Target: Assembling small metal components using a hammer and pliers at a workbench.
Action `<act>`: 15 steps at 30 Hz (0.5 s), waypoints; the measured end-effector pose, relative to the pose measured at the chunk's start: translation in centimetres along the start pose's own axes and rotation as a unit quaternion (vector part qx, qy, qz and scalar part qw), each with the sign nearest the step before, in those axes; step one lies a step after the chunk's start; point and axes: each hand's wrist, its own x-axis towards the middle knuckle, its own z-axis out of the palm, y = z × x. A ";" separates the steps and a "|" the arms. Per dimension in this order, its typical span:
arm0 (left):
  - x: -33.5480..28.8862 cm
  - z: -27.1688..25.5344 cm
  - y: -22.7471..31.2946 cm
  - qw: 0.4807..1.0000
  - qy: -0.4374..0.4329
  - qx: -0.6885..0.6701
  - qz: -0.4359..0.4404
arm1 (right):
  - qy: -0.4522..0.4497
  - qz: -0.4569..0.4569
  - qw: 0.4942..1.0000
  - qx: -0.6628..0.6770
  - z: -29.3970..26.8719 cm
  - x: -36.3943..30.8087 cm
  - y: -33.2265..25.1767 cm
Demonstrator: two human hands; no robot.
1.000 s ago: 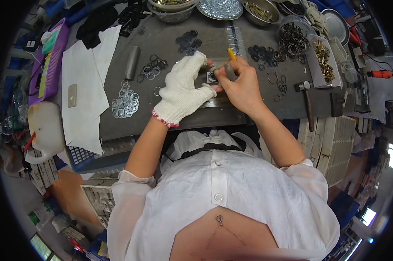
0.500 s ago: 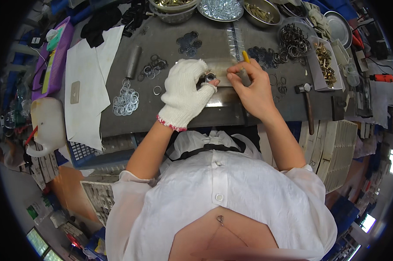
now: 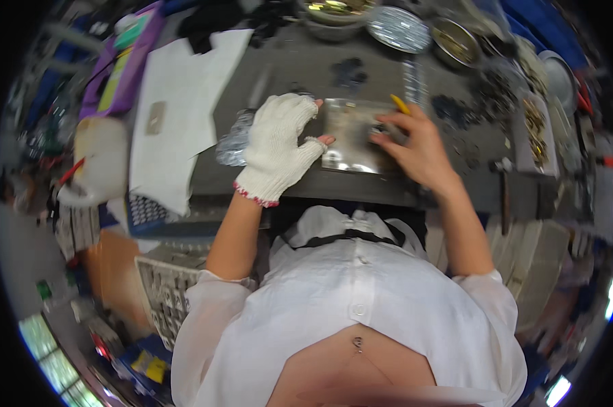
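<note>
My left hand [image 3: 276, 146] wears a white knitted glove with bare fingertips and a red-edged cuff. Its thumb and fingers are spread, with nothing between them, at the left edge of a shiny metal plate [image 3: 347, 149]. Above the plate's right side, my bare right hand [image 3: 420, 146] is closed round a tool with a yellow handle [image 3: 400, 104]. A small shiny metal part [image 3: 378, 128] shows at its thumb and forefinger; blur hides its exact shape. Clear rings [image 3: 233, 144] lie left of the glove, and dark rings [image 3: 349, 72] lie beyond the plate.
A hammer [image 3: 504, 190] lies at the right, near a white box of brass pieces [image 3: 535, 136]. Metal bowls [image 3: 455, 42] line the far side. White paper [image 3: 177, 115], a purple tray [image 3: 124, 74] and a whitish jug [image 3: 103, 156] are at the left.
The left hand has opened and moved away from the shiny round part it held. A small metal part now shows at the right fingertips. The whole view has shifted and blurred.
</note>
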 end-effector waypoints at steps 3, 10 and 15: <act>-1.9 -2.4 -3.8 0.994 0.062 0.045 -0.081 | -0.038 0.022 0.998 0.052 -1.5 -0.4 -0.2; -4.6 -11.0 -16.9 0.874 0.095 0.324 -0.348 | -0.028 0.055 0.996 0.071 -4.7 -1.3 -0.6; -5.9 -14.7 -21.5 0.876 0.000 0.255 -0.409 | 0.197 0.075 0.930 0.301 -10.1 -2.8 3.7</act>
